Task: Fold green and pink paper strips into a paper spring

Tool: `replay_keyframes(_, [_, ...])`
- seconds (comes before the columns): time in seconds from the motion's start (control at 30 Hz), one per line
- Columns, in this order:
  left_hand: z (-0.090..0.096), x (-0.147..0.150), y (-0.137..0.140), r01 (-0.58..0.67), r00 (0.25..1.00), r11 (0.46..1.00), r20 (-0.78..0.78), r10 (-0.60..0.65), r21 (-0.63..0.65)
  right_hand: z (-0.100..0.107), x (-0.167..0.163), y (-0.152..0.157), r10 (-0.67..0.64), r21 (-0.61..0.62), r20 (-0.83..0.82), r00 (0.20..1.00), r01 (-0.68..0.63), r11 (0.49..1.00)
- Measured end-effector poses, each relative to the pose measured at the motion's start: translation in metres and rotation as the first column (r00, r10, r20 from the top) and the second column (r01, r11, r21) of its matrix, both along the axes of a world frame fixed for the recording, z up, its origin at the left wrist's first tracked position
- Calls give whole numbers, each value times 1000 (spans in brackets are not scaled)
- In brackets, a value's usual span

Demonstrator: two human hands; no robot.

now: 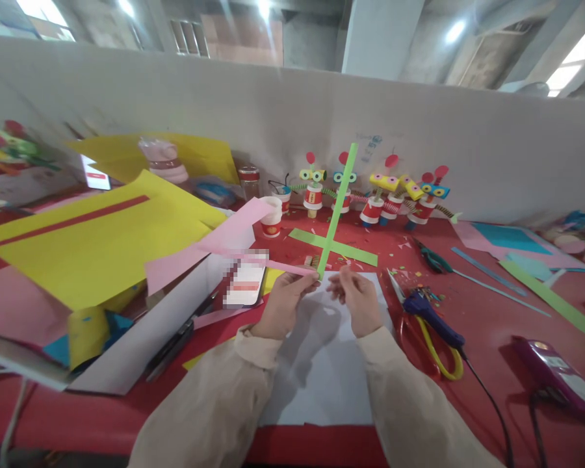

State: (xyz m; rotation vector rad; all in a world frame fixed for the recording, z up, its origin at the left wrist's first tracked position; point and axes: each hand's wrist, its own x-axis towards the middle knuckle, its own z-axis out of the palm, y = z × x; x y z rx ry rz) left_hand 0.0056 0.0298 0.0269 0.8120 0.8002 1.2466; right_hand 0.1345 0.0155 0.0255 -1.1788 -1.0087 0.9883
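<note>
My left hand pinches the meeting ends of two paper strips between thumb and forefinger. The green strip rises steeply from the pinch, while the pink strip runs off to the left. Just right of that joint is my right hand, its fingers loosely curled and apart from the strips, with nothing visible in it. Below both hands lies a white sheet. Another green strip rests on the table behind the upright one.
Scissors and a purple-handled glue gun lie on the right, near a purple device. Several paper-cup figures stand at the back by a white cup. A phone and yellow sheets are leftward.
</note>
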Motion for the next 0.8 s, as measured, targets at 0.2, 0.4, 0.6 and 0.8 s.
replay_keyframes(0.2, [-7,4,-1,-15,1000,1000,-9,15,-5,-5,-14,-1,9,72,123,992,-18,997])
replay_keyframes(0.4, [-5,5,-2,33,999,997,41,-31,-68,-7,-6,-2,-21,67,261,965,4,998])
replay_keyframes(0.6, [-5,7,-3,67,993,996,97,-61,-61,-5,-5,-6,-96,113,393,915,56,992])
replay_keyframes(0.8, [-6,5,1,22,987,998,158,-13,-54,1,-10,-5,48,156,183,982,-78,985])
